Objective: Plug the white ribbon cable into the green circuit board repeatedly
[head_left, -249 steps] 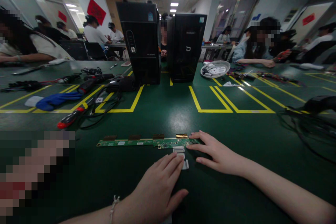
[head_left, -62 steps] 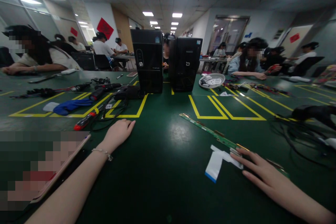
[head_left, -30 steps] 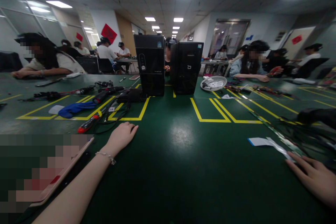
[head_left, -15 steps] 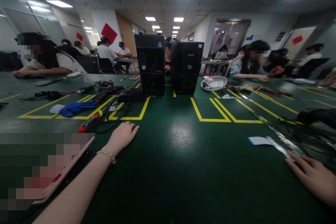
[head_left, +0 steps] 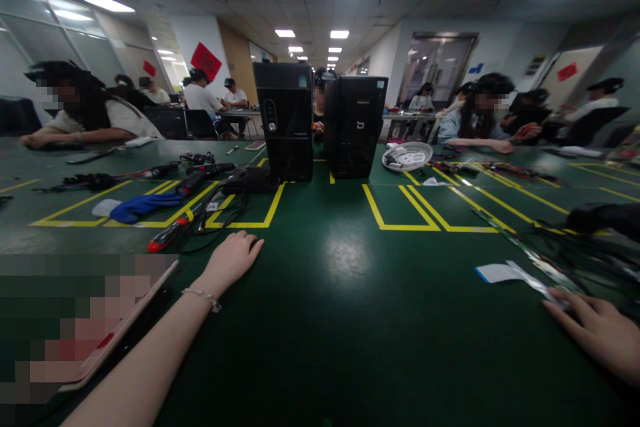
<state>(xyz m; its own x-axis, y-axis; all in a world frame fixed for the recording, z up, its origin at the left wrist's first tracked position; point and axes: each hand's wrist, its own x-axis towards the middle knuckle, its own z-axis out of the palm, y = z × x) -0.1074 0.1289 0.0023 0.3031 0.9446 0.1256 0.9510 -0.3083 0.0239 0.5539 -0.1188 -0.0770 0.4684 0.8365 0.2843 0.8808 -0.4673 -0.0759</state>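
My left hand [head_left: 234, 259] rests palm down on the green table, its thumb apart from the fingers and nothing in it. A bracelet circles that wrist. Just beyond it lie a red-and-black screwdriver [head_left: 170, 233] and a black cable [head_left: 223, 223]. At the right edge, my right hand [head_left: 595, 330] has its thumb and fingers closed on the near end of a white flat ribbon cable [head_left: 500, 272]. The blue-tipped end of this cable lies on the table, pointing left. Dark cables and a thin green strip [head_left: 540, 260] lie beyond that hand.
Two black computer towers [head_left: 286, 127] [head_left: 356, 127] stand upright at the table's middle. Blue gloves [head_left: 145, 205] and a flashlight [head_left: 193, 180] lie left; a white basket [head_left: 409, 157] sits right. A tablet-like panel [head_left: 165, 273] is by my left arm. People sit around.
The view has shifted slightly. The free end of the ribbon cable has moved a little to the right and nearer; both hands stay almost where they were.
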